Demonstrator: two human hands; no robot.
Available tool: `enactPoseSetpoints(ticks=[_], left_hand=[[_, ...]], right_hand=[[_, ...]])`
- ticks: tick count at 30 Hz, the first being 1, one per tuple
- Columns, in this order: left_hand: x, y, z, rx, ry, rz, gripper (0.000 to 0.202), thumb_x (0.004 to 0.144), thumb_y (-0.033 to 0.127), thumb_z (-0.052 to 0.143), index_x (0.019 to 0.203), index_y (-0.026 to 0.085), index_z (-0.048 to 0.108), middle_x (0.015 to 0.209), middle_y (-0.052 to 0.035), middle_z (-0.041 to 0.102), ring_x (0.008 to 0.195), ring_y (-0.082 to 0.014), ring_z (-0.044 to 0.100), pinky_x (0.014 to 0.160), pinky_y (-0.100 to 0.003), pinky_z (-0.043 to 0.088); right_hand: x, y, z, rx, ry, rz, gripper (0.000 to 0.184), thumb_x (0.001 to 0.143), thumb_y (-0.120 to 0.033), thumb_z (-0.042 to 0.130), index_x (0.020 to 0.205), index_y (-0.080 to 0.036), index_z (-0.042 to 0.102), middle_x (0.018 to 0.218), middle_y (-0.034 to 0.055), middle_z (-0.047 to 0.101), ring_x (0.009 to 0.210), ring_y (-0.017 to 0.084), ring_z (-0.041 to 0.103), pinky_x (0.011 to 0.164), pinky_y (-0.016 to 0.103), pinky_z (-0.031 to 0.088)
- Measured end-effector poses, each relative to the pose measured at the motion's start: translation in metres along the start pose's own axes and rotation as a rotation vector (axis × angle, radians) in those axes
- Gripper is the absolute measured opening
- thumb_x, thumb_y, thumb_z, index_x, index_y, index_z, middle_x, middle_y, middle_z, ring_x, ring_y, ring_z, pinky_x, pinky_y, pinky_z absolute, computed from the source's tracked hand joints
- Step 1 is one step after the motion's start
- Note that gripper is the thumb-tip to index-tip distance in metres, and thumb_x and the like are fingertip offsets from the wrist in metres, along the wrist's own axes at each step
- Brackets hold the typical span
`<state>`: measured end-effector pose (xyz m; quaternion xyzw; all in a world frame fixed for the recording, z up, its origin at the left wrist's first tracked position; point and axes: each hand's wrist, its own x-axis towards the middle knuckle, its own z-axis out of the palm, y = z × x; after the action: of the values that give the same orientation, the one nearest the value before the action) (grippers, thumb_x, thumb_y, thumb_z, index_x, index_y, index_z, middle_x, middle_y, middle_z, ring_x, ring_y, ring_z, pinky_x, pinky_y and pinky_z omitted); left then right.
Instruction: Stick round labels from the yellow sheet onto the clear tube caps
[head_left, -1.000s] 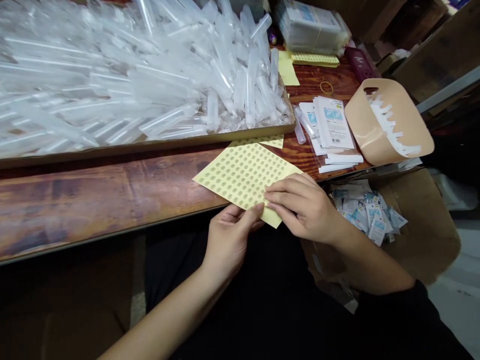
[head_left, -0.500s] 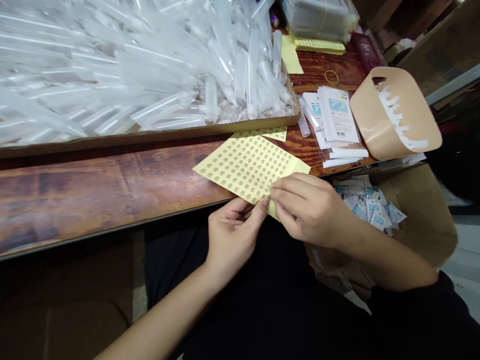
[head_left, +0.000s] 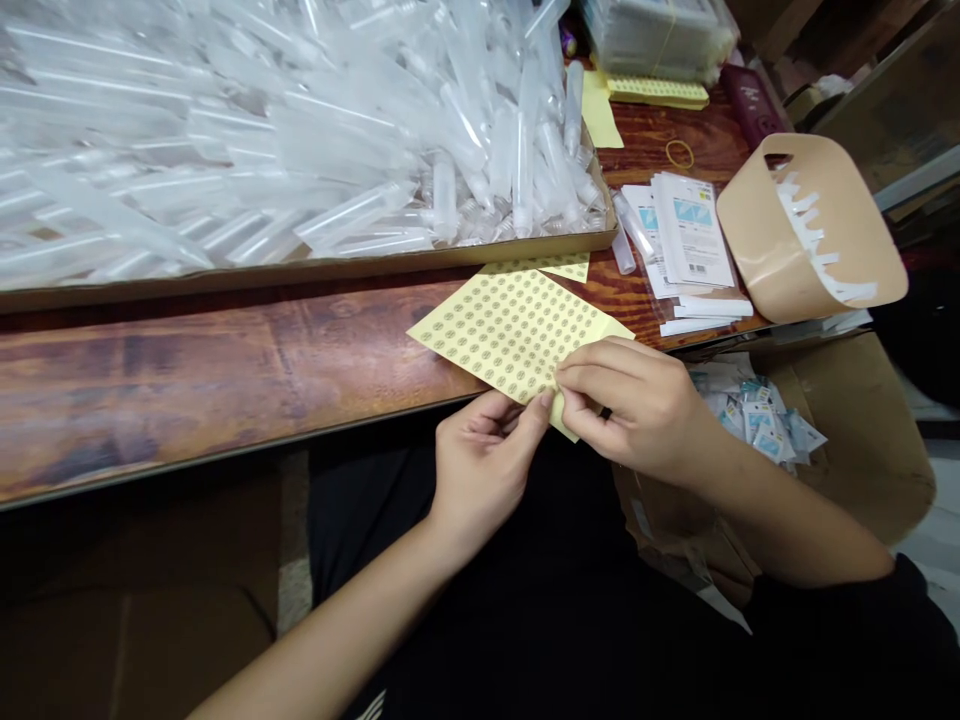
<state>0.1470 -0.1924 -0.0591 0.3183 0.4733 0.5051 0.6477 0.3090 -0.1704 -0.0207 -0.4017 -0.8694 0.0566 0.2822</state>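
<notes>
A yellow sheet of small round printed stickers (head_left: 510,320) lies slanted over the table's front edge, its near corner sticking out past it. My left hand (head_left: 487,460) grips the sheet's near edge, thumb on top and fingers underneath. Over the sheet's lower right part is my right hand (head_left: 637,410), thumb and forefinger brought together at the sticker rows. Whatever is between those fingertips is too small to make out. Part of another sticker sheet (head_left: 568,266) shows behind the first.
A shallow cardboard box (head_left: 420,250) heaped with clear plastic tubes (head_left: 360,215) fills the back left. Right of it are printed packets (head_left: 686,235), a rubber band (head_left: 679,153) and a beige bin (head_left: 787,250). Below the table, a carton (head_left: 877,420) holds small filled bags (head_left: 765,420).
The whole view has shifted slightly, so everything sits further right. My right fingertips have moved very little over the sheet; my left hand keeps its grip.
</notes>
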Motion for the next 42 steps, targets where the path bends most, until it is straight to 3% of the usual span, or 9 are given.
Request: enactPoseSetpoints(ticks=[8, 14, 18, 22, 28, 33, 37, 42], left_hand=[[0.002, -0.001, -0.003, -0.031, -0.043, 0.017, 0.019, 0.076, 0.036, 0.088, 0.084, 0.019, 0.083, 0.083, -0.0033, 0.082, 0.071, -0.0148, 0.075, 0.080, -0.027, 0.064], [0.006, 0.001, -0.007, -0.096, -0.101, -0.159, 0.026, 0.071, 0.041, 0.091, 0.073, 0.018, 0.079, 0.071, -0.0014, 0.078, 0.064, -0.0145, 0.072, 0.066, -0.024, 0.063], [0.009, -0.002, -0.012, -0.109, -0.149, -0.247, 0.032, 0.072, 0.045, 0.089, 0.065, 0.016, 0.076, 0.064, -0.0022, 0.074, 0.062, -0.0157, 0.072, 0.070, -0.027, 0.065], [0.008, 0.000, -0.020, -0.078, -0.130, -0.288, 0.032, 0.070, 0.047, 0.090, 0.069, 0.017, 0.078, 0.071, -0.0045, 0.078, 0.070, -0.0185, 0.077, 0.069, -0.025, 0.064], [0.004, 0.002, -0.029, -0.023, -0.110, -0.262, 0.035, 0.065, 0.042, 0.095, 0.083, 0.018, 0.079, 0.081, -0.0056, 0.082, 0.078, -0.0188, 0.080, 0.071, -0.022, 0.064], [0.003, -0.002, -0.022, -0.072, -0.071, -0.232, 0.034, 0.058, 0.037, 0.099, 0.074, 0.017, 0.077, 0.072, -0.0012, 0.079, 0.068, -0.0131, 0.076, 0.068, -0.019, 0.062], [0.000, -0.001, -0.019, -0.056, -0.054, -0.145, 0.025, 0.065, 0.035, 0.096, 0.075, 0.019, 0.080, 0.072, -0.0008, 0.079, 0.069, -0.0132, 0.076, 0.071, -0.019, 0.063], [-0.003, 0.002, -0.022, 0.024, -0.094, 0.036, 0.008, 0.077, 0.026, 0.086, 0.083, 0.022, 0.083, 0.078, -0.0003, 0.081, 0.068, -0.0131, 0.075, 0.076, -0.024, 0.065]], right_hand=[[-0.002, -0.002, 0.000, 0.063, 0.074, 0.028, 0.016, 0.093, -0.007, 0.060, 0.084, -0.015, 0.071, 0.084, 0.0068, 0.076, 0.082, 0.019, 0.074, 0.079, 0.032, 0.062], [-0.009, -0.010, -0.001, -0.015, 0.041, 0.011, 0.014, 0.093, -0.005, 0.061, 0.092, -0.012, 0.073, 0.093, 0.0100, 0.079, 0.089, 0.020, 0.076, 0.088, 0.031, 0.063], [-0.015, -0.007, 0.002, -0.053, 0.015, -0.036, 0.012, 0.092, -0.005, 0.065, 0.098, -0.011, 0.073, 0.100, 0.0114, 0.080, 0.094, 0.022, 0.075, 0.088, 0.037, 0.060], [-0.016, 0.002, 0.003, -0.146, 0.026, -0.092, 0.009, 0.093, -0.007, 0.067, 0.099, -0.011, 0.072, 0.102, 0.0115, 0.080, 0.091, 0.022, 0.076, 0.086, 0.040, 0.057], [-0.014, 0.007, 0.004, -0.206, 0.037, -0.099, 0.010, 0.093, -0.007, 0.067, 0.100, -0.012, 0.072, 0.104, 0.0119, 0.080, 0.093, 0.023, 0.076, 0.088, 0.041, 0.055], [-0.014, 0.001, 0.006, -0.150, 0.036, -0.043, 0.010, 0.093, -0.010, 0.067, 0.100, -0.015, 0.071, 0.106, 0.0098, 0.080, 0.097, 0.023, 0.074, 0.090, 0.043, 0.052], [-0.011, -0.003, 0.005, -0.102, 0.041, -0.064, 0.009, 0.093, -0.009, 0.065, 0.097, -0.016, 0.071, 0.094, 0.0074, 0.077, 0.087, 0.022, 0.069, 0.081, 0.041, 0.050], [0.001, -0.009, 0.001, -0.083, -0.056, -0.182, 0.016, 0.097, -0.008, 0.056, 0.092, -0.013, 0.071, 0.087, 0.0091, 0.073, 0.082, 0.021, 0.064, 0.074, 0.037, 0.052]])
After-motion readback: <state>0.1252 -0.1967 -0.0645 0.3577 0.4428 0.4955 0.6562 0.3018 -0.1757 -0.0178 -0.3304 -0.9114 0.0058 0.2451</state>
